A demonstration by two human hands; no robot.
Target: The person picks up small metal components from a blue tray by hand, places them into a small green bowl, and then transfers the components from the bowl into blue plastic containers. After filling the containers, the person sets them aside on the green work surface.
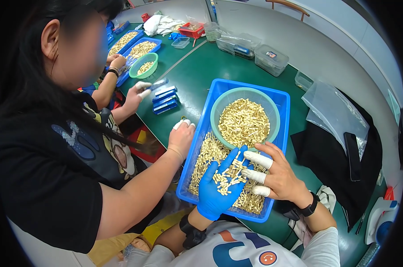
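Observation:
My left hand [214, 198], in a blue glove, is cupped palm up with a small heap of short brass-coloured metal pins [229, 177] lying in it. White finger cots cover several fingers of my right hand [281, 178]. Its fingers are stretched out beside the heap, and the tips reach toward the pins. Both hands are over a blue tray [285, 107], where many loose pins [204, 161] lie around and below my left hand. A pale green basket [276, 116], filled with more pins [243, 122], sits inside the tray's far part.
A co-worker [46, 160] sits close on my left, one hand [183, 135] near the tray's edge. Small blue boxes [165, 100] are stacked on the green table [190, 84]. Clear containers [271, 60] line the back. A phone [352, 155] lies on black cloth [317, 142] at right.

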